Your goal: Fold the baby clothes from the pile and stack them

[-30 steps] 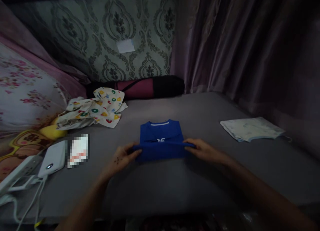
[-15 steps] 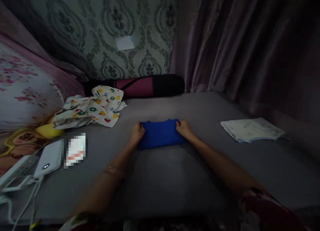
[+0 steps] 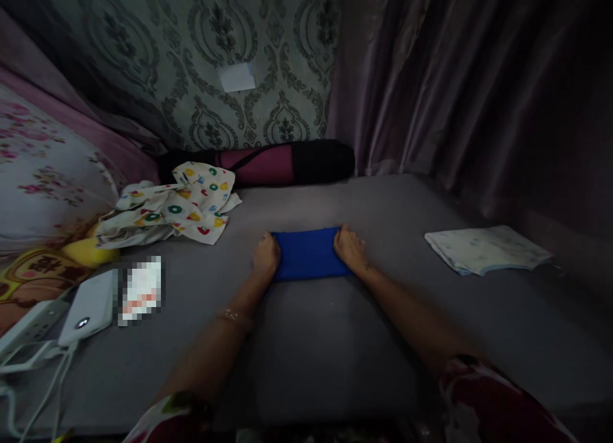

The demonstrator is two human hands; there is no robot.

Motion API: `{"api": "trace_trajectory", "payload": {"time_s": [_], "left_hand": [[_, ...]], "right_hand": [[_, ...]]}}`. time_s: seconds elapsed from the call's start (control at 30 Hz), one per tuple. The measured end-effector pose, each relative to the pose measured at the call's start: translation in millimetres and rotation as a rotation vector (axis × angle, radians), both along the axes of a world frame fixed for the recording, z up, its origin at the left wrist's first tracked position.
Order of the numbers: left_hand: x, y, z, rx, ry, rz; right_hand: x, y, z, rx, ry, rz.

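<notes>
A folded blue garment (image 3: 309,254) lies on the grey sheet (image 3: 335,341) in the middle of the bed. My left hand (image 3: 266,254) grips its left edge and my right hand (image 3: 350,247) grips its right edge, the fingers of both curled around the cloth. The folded piece is a small flat rectangle pressed between my hands.
A crumpled white cloth with coloured prints (image 3: 177,203) lies at the back left. A folded pale cloth (image 3: 486,249) sits at the right. A rolled dark and pink mat (image 3: 278,162) lies along the patterned wall. A white power bank (image 3: 89,306) with cables and a floral pillow (image 3: 43,181) are at the left.
My hands folded the near half of the blue shirt away from me onto the far half. They now hold the sides of the smaller folded rectangle.
</notes>
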State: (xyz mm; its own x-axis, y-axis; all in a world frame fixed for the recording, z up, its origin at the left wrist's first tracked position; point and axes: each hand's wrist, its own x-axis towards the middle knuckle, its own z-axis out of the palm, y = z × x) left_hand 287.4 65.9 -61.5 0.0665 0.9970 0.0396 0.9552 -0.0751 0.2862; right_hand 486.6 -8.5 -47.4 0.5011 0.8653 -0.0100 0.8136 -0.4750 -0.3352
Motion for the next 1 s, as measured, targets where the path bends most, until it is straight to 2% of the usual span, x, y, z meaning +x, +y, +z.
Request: {"api": "trace_trajectory", "payload": {"time_s": [0.23,0.37,0.47,0.57,0.63,0.7,0.83,1.0], "left_hand": [[-4,7,-7.1,0.03,-0.115,0.027],[-9,3,3.4,0.103,-0.088,0.016],[-5,-11,16.1,0.233,0.031,-0.093],[9,-25,19.2,0.261,0.077,-0.303],[19,-30,12.7,0.247,0.095,-0.405],[25,-32,1.6,0.217,0.124,-0.434],[25,-29,-18.1,0.104,0.157,-0.41],[23,-27,-21.5,0.07,0.17,-0.406]], "right_hand": [[2,3,-6.8,0.01,-0.031,-0.017],[8,2,-3.1,-0.019,-0.035,0.036],[0,-1,4.4,0.05,-0.143,0.095],[-19,-1,5.4,0.178,-0.245,0.295],[-33,0,-0.1,0.221,-0.258,0.461],[-41,1,-8.9,0.196,-0.246,0.56],[-44,4,-24.2,0.065,-0.198,0.594],[-43,6,-27.9,0.048,-0.192,0.583]]}}
